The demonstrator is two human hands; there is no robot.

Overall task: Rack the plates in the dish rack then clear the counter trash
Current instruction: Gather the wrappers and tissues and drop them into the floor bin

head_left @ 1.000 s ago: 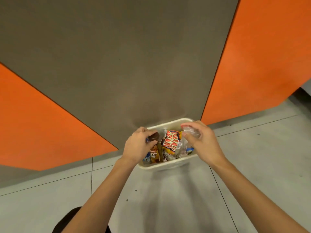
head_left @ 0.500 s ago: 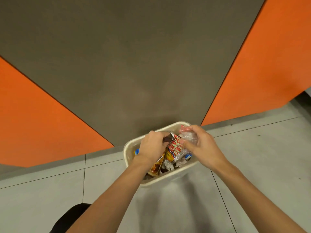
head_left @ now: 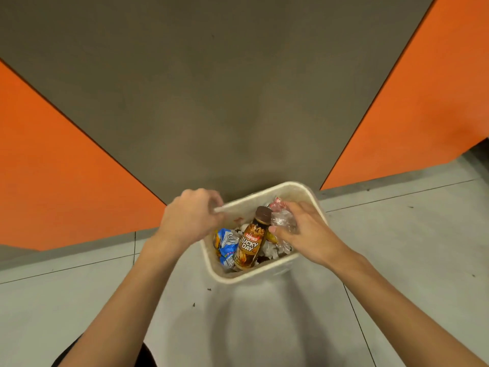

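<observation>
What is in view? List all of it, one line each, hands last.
Bin: one, cream, on the floor against the wall.
Bottle: one, brown, in the bin, cap on.
Blue wrapper: one, blue, in the bin, left of the bottle.
Clear wrapper: one, clear with red, over the bin.
White scraps: several, white, in the bin.
Floor: grey tiles.
Wall: grey-brown, behind the bin.
Orange panels: two, either side of the wall.
Left hand: fingers curled at the bin's rim, blurred.
Right hand: grips the clear wrapper.
</observation>
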